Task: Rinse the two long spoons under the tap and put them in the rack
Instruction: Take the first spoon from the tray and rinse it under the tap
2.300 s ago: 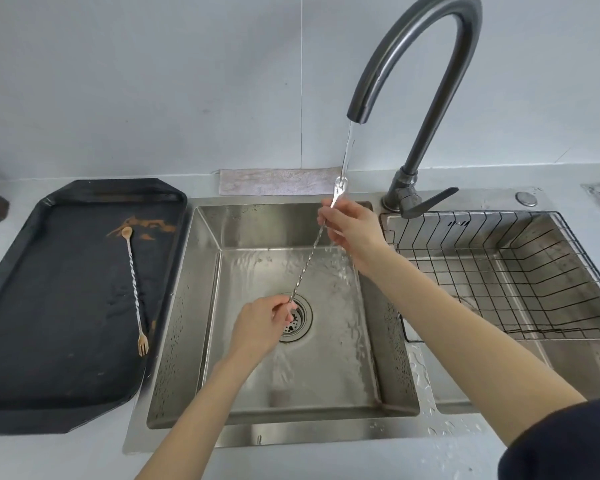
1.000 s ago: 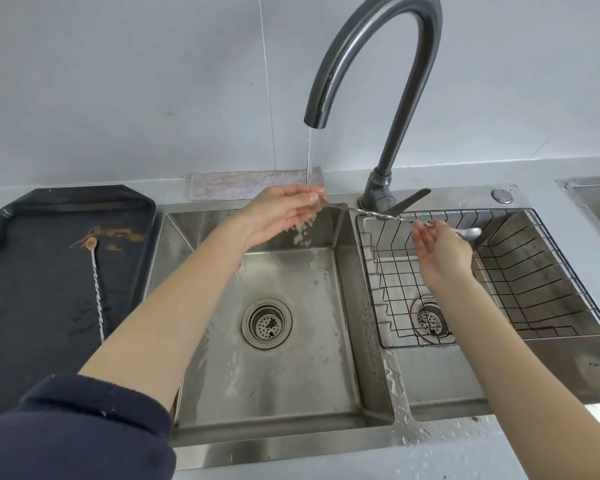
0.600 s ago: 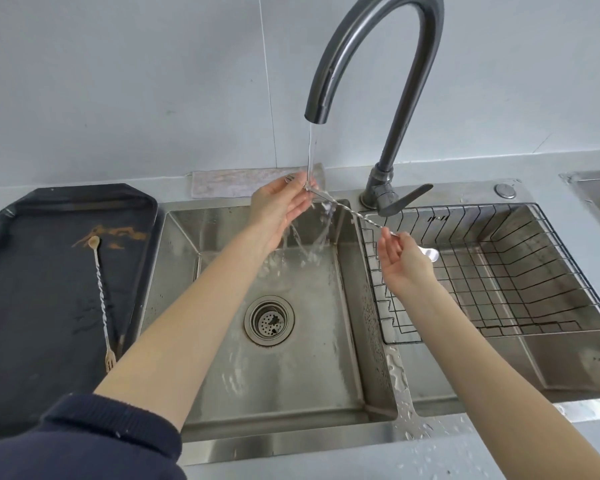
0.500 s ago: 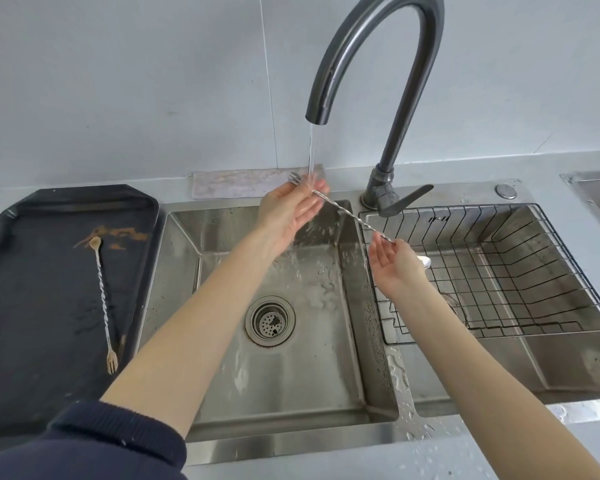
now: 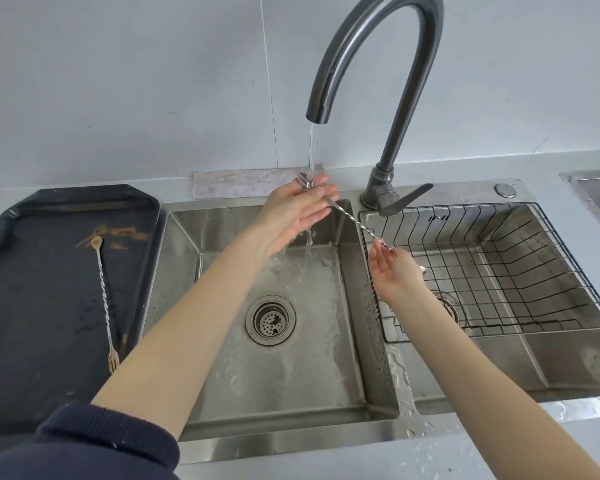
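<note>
Two long spoons in view: silver twisted spoon [image 5: 355, 226] slanting under running tap [image 5: 378, 64], fork end in the stream, pinched there by left hand [image 5: 291, 216], far end gripped in right hand [image 5: 394, 271] over wire rack [image 5: 534, 271]; second spoon [image 5: 104, 296] lying flat on black tray [image 5: 32, 341].

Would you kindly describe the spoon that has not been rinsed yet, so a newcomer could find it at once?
Start at the steel sink and look to its left, where a black tray sits on the counter. The unrinsed spoon lies lengthwise on it, with a twisted stem, a fork end nearest you and brown smears beside its bowl; no hand touches it.
</note>
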The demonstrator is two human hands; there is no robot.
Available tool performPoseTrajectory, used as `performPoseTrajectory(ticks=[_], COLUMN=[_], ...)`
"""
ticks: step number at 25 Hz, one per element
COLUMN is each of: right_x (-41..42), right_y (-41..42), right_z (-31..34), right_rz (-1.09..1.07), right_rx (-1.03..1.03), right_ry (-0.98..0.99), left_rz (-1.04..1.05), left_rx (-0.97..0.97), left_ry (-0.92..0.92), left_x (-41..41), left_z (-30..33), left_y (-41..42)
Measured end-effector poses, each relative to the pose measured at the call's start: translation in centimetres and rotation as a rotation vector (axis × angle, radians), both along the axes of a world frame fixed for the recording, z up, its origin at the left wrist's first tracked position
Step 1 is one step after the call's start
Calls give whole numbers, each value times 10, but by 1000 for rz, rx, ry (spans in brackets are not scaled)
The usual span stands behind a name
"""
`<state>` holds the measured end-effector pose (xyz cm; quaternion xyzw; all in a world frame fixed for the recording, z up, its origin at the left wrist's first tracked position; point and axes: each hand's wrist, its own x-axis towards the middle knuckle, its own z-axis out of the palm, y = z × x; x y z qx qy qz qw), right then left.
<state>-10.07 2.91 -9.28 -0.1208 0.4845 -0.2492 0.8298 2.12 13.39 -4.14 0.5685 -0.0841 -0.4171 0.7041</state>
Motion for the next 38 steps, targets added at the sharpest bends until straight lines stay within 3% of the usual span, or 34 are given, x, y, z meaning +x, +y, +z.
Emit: performPoseTrajectory(ticks=[3,9,15,24,30,38], right_x=[0,1,10,48,68,76], right_y=[5,7,10,29,35,32], right_z=[5,13,16,41,50,57], right_rz=[9,33,99,416,631,832], right_rx=[-74,-139,-221,-392,-680,-886], right_ry=[-19,-58,-114,-163,-12,141], left_rz=[36,105,-14,269,402,428], left_rx=[58,-15,72,-3,-39,-10], left_ry=[-13,217,128,284,587,697], left_x=[2,8,-5,14,15,9], left_z=[1,-5,-11,-20,-51,-71], left_y=[2,12,5,36,58,61])
